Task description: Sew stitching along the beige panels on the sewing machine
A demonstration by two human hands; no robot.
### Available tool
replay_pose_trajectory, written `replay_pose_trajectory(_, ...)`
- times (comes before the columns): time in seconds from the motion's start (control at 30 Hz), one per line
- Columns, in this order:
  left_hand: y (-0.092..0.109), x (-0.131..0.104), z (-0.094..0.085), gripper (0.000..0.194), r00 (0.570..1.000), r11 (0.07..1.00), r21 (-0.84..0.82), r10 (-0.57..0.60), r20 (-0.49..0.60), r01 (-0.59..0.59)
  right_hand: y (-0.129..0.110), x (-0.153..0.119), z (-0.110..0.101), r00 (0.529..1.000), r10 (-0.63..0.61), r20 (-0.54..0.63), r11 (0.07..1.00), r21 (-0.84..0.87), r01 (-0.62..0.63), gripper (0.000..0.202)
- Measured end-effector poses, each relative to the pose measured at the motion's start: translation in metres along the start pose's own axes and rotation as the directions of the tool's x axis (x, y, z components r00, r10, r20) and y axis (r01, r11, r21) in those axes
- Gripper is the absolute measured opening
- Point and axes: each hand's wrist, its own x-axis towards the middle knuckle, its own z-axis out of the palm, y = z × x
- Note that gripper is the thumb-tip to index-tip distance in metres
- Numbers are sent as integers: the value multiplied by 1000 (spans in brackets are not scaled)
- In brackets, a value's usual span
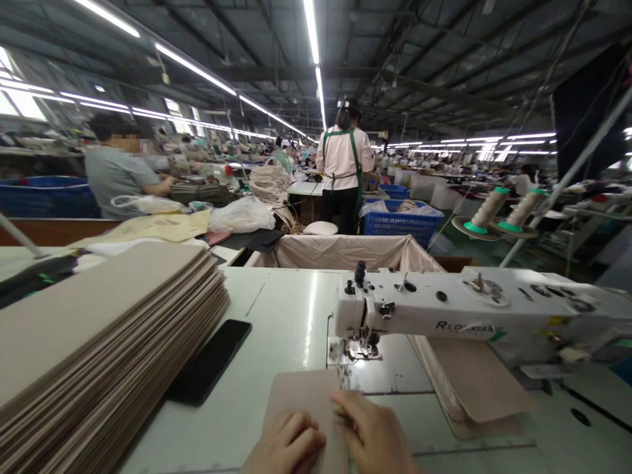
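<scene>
A beige fabric panel (302, 394) with rounded corners lies on the pale table in front of the sewing machine (419, 303), near the needle and presser foot (363, 347). My left hand (289, 440) rests on the panel's lower part with its fingers curled and pressed together. At the right edge of the panel, my right hand (371, 429) is closed, forefinger and thumb pinching that edge; it is slightly blurred. Under the machine arm lie several more beige panels (476, 378). To the left is a tall stack of beige panels (113, 316).
A black phone (211, 362) lies beside the stack. Behind the table is a cloth-lined bin (340, 251). Two thread cones (488, 209) stand at the right. One person (345, 155) stands ahead near a blue crate (402, 220); another person (123, 168) sits at the left.
</scene>
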Motion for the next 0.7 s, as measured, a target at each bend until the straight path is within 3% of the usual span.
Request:
replay_pose_trajectory(0.1,-2,2,2,40,997,998,32,-54,-54,56,32,23,-1,994,97,-49,979,-178,-104,71)
replay_pose_trajectory(0.17,-7,8,2,56,997,997,54,-54,-50,57,46,27,-1,995,96,-40,960,-261,-103,73)
replay_pose_trajectory(0.27,-14,23,-6,63,999,998,42,-51,-13,51,58,21,3,996,80,-45,955,-283,-90,73)
replay_pose_trajectory(0.47,-16,49,-17,63,999,1000,-12,-23,26,23,64,16,12,995,74,-72,959,-270,-91,69)
replay_pose_trajectory(0.7,-15,52,-12,66,1000,1000,-15,-21,2,21,61,20,10,994,108,-27,940,-322,-111,73)
